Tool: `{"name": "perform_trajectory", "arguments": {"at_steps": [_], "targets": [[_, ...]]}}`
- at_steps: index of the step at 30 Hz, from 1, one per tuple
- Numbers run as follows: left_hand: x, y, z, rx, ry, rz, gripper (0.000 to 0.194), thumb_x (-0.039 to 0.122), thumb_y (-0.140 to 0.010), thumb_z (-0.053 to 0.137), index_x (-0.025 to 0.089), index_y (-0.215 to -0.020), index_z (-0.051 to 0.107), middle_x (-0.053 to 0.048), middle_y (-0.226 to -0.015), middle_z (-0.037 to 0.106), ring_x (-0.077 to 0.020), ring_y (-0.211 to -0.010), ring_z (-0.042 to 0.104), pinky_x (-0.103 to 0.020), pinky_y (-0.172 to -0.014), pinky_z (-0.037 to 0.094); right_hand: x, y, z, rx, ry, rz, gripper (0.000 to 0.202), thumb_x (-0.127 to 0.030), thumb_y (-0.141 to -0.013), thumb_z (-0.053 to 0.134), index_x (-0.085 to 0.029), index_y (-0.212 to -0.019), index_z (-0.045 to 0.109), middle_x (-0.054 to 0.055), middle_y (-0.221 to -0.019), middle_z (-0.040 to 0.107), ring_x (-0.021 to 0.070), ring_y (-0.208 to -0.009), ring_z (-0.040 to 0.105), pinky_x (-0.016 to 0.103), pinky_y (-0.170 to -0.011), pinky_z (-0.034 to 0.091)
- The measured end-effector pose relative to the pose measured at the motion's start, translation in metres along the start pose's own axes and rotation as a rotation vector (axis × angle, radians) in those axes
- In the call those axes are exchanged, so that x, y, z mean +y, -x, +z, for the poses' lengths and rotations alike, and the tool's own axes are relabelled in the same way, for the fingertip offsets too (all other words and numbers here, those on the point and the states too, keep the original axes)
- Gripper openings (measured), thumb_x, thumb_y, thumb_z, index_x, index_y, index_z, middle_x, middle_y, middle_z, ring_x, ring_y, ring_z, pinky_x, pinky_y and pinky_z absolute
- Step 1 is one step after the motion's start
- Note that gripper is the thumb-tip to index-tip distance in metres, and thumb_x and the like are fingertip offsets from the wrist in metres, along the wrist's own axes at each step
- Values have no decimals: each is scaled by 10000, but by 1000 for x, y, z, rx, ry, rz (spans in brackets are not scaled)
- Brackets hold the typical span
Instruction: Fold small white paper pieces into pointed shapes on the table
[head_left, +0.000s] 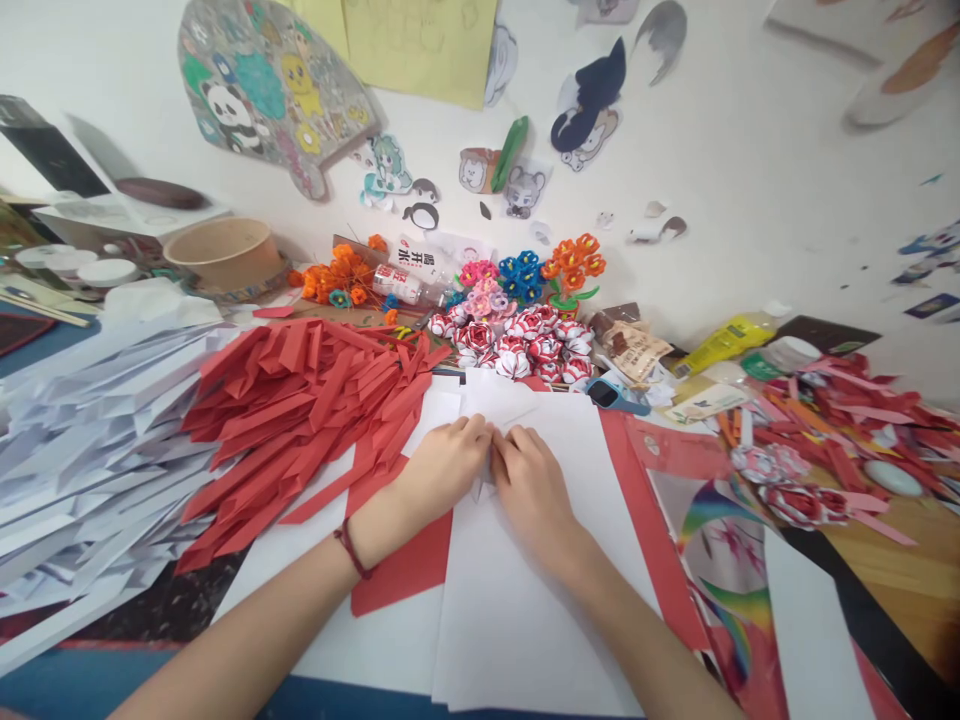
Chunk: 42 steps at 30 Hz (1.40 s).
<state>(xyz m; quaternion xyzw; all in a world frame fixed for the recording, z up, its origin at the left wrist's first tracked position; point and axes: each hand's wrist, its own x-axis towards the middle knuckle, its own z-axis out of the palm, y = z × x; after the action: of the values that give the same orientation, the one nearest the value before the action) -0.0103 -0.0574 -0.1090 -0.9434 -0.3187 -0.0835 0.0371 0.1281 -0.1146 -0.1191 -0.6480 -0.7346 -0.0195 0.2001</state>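
My left hand (459, 448) and my right hand (525, 480) meet over the middle of the table, fingertips touching. Both are closed on a small piece of white folded paper (484, 490), mostly hidden by the fingers. Under the hands lie white paper sheets (547, 610), with red paper (409, 570) showing beneath at the left. A heap of folded red paper strips (300, 400) is just left of my left hand. Beyond my fingers sit several red-and-white paper flowers (529, 340).
Folded white strips (97, 430) pile up at far left. A round tan bowl (223, 255) stands behind them. A smartwatch (616, 396) lies right of the flowers, near a yellow bottle (727, 338). More red and pink strips (862, 410) spread at far right.
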Motion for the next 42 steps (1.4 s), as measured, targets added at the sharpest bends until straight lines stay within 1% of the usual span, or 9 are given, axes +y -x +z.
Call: {"name": "perform_trajectory", "arguments": {"at_steps": [7,12,18,21,25,31,34,37,42], "targets": [[2,-1,-3,-36,6,1,198,129,-913,364,128,-1048,509,-86,-921,515,-195,-784,544,-300,-625,472,-3,0,-1,33,87,17,185,-150,-913,445,-181,-841,613,50,-734,568,197,-723,496,326,-652,360],[2,-1,-2,-23,-7,10,186,114,-898,384,133,-1037,507,-78,-930,527,-195,-773,549,-302,-609,466,-3,1,-3,64,172,-13,268,-138,-899,449,-205,-660,550,39,-625,558,194,-650,489,325,-583,313],[1,-2,-2,-9,10,5,156,129,-910,373,144,-985,510,-69,-920,539,-192,-749,557,-311,-605,461,-1,2,-3,57,198,-41,278,-126,-883,463,-207,-626,533,31,-592,549,192,-630,495,324,-562,293],[0,-2,0,-14,17,19,147,132,-910,380,139,-959,518,-65,-885,545,-186,-728,557,-314,-617,462,-1,1,-1,55,199,-64,267,-129,-898,445,-196,-669,565,39,-621,569,196,-649,502,328,-586,308],[-2,-2,2,-15,22,37,129,117,-891,401,142,-894,528,-61,-849,545,-194,-711,556,-324,-619,464,0,-1,2,32,190,-64,186,-164,-915,448,-157,-897,633,54,-702,608,208,-691,512,335,-626,329],[-1,-2,1,-32,14,-22,143,109,-871,408,139,-904,544,-62,-834,537,-207,-672,562,-338,-595,457,2,-2,3,-33,171,-42,287,-182,-936,422,-127,-1164,589,60,-794,632,210,-765,531,326,-670,352],[1,-2,-2,-47,36,-61,160,114,-871,402,140,-904,557,-72,-871,536,-197,-686,565,-324,-594,447,2,-1,2,-51,183,-36,311,-181,-941,409,-122,-1197,576,60,-798,631,208,-771,532,324,-675,356],[1,-1,-6,-22,59,-96,189,154,-891,386,146,-885,574,-81,-898,540,-197,-744,567,-307,-597,431,3,-1,3,-56,182,-43,327,-188,-944,402,-113,-1217,565,59,-785,626,207,-767,532,324,-676,363],[-6,1,-14,-1,71,-118,193,141,-849,418,169,-819,607,-73,-860,567,-228,-805,561,-303,-559,389,4,0,6,-27,188,-46,336,-192,-939,393,-114,-1212,572,62,-769,623,212,-763,535,331,-668,372]]}}
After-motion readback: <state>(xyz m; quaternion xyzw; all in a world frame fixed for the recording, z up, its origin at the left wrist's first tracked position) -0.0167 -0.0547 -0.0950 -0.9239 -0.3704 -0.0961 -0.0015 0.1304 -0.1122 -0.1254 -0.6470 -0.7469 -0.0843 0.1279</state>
